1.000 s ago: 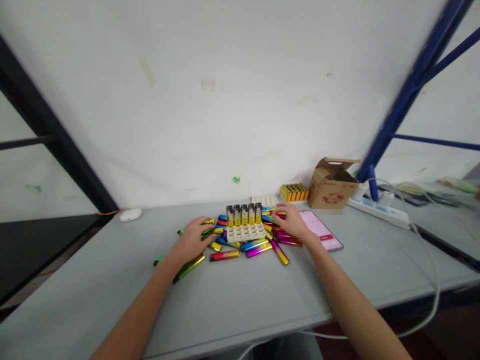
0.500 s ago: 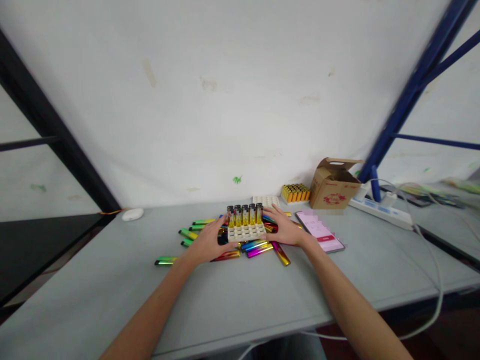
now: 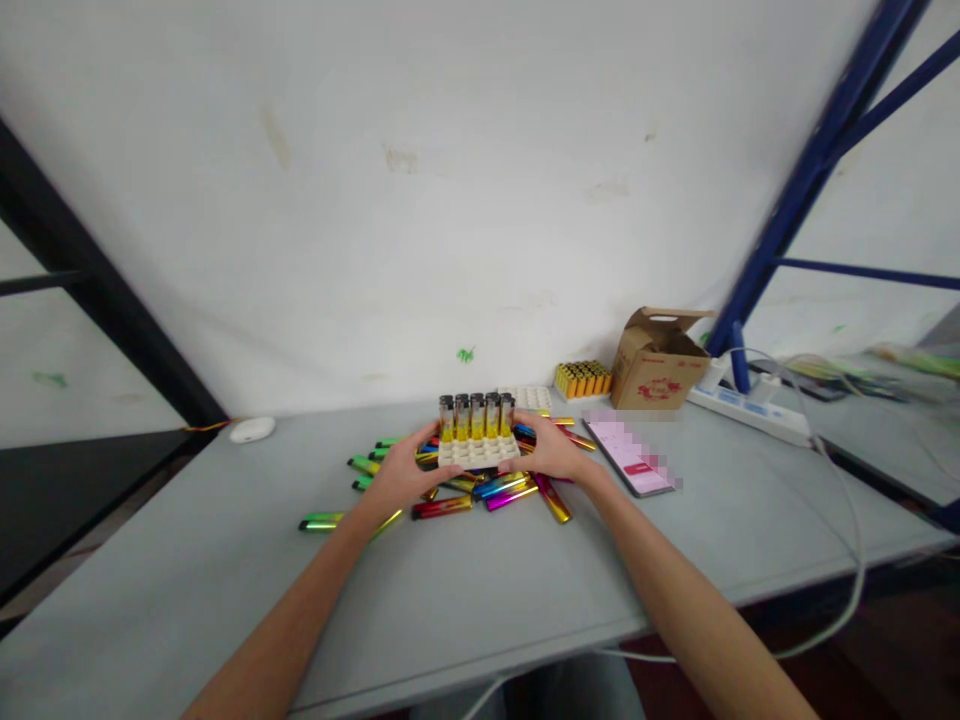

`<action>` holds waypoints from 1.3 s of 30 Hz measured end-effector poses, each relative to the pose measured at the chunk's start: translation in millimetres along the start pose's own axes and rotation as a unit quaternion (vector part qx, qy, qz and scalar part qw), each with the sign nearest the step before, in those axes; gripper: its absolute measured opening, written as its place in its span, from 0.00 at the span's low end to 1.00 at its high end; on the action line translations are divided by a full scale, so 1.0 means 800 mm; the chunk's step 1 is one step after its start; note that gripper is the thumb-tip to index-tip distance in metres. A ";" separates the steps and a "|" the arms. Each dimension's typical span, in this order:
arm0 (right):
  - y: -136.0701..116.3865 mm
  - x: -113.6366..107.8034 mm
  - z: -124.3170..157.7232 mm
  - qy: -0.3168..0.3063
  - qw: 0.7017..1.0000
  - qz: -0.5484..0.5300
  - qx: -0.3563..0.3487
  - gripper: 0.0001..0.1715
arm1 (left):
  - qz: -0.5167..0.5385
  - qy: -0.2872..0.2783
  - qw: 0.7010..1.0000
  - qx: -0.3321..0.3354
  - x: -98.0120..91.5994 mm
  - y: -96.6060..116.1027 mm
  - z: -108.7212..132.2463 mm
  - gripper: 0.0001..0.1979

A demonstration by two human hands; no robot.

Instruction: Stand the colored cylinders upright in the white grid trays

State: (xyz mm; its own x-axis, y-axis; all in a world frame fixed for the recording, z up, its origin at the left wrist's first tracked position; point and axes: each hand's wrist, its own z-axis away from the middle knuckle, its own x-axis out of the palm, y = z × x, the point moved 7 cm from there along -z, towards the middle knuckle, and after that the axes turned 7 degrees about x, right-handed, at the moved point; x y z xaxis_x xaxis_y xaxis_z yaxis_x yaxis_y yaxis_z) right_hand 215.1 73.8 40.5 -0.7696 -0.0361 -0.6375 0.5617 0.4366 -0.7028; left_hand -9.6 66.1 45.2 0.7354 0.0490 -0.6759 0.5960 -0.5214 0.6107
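A white slotted tray (image 3: 478, 454) carries a back row of several yellow lighters (image 3: 475, 416) standing upright. My left hand (image 3: 401, 471) grips the tray's left side and my right hand (image 3: 548, 452) grips its right side, fingers curled on its edges. The tray sits over a heap of loose metallic rainbow-coloured lighters (image 3: 487, 489) spread on the grey table (image 3: 480, 590). More loose lighters (image 3: 324, 521) lie to the left of my left hand.
A phone with a pink screen (image 3: 628, 457) lies right of my right hand. Behind stand an empty white tray (image 3: 531, 397), a block of orange lighters (image 3: 583, 379), a cardboard box (image 3: 654, 358), and a power strip (image 3: 750, 410) with cables. A white oval object (image 3: 253, 430) rests far left.
Both hands left the loose lighters and closed in on the tray's two sides. The tray now looks slightly raised and closer to me.
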 end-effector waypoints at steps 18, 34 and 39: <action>-0.075 -0.025 -0.047 -0.013 0.999 0.007 -0.042 0.53 | 0.081 0.117 0.990 -0.004 -0.053 0.003 0.004 0.43; -0.006 0.021 -0.005 -0.027 0.996 0.080 -0.013 0.50 | -0.073 -0.037 0.997 0.000 0.001 -0.015 0.011 0.40; -0.002 0.019 -0.001 -0.038 0.996 0.081 -0.021 0.51 | -0.075 -0.027 0.997 0.022 -0.002 -0.011 0.011 0.38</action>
State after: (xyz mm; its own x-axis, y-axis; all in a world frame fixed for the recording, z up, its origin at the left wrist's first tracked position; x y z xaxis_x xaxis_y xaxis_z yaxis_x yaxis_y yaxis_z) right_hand 202.3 72.9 32.4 -0.6433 -0.0287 -0.7651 0.6627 0.4797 -0.5751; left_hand -18.5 63.3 37.2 0.6191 0.0841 -0.7808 0.6829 -0.5485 0.4825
